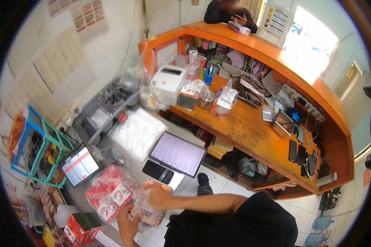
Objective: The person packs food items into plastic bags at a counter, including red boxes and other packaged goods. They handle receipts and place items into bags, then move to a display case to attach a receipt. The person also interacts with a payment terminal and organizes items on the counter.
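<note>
Tiny print is showing on the wall papers point(59, 61), purple screen point(179, 153), red-and-white screen point(80, 164), back sign point(275, 21) and red packs point(111, 192), but the letters are looking too small to read

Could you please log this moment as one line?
left hand: at patterned package | right hand: at clear plastic | nearby: bagged red boxes, tablet with red-and-white screen
</note>
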{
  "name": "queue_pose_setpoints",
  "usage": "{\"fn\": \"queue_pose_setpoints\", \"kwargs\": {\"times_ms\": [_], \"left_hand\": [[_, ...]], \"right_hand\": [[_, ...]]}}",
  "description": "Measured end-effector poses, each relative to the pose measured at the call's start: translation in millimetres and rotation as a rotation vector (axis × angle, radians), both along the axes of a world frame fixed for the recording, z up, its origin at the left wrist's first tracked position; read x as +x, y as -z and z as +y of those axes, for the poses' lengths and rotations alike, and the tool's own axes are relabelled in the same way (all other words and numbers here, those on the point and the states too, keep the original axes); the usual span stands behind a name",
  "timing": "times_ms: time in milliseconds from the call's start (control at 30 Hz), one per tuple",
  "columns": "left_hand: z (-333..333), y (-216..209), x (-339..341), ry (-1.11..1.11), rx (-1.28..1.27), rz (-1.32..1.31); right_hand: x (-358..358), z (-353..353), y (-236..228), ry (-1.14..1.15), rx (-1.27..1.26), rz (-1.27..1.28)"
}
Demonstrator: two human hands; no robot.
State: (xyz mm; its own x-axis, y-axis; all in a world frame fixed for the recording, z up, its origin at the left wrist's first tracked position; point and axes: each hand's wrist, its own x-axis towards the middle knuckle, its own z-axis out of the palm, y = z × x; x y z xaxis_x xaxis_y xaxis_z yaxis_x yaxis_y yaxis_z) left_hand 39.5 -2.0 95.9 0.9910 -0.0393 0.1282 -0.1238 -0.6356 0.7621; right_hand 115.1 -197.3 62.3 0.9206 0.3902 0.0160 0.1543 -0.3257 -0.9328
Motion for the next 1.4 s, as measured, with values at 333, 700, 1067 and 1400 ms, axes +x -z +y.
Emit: {"fn": "queue_pose_setpoints", "kwargs": {"times_ms": [333, 700, 1067, 1400], "left_hand": [[-278, -55, 235, 0.232, -1.397, 0.066], [-652, -216, 519, 1.077, -1.024, -0.029], [-843, -224, 693, 0.806, -0.565, -0.29], [-853, -199, 761, 0.608, -0.448, -0.339]], "right_hand": [[171, -310, -257, -0.554, 0.124, -0.482], [384, -651, -420, 0.312, 0.071, -0.579], [558, -860, -423, 0.772, -0.306, -0.741], [665, -896, -394, 0.397, -0.188, -0.844]]}}
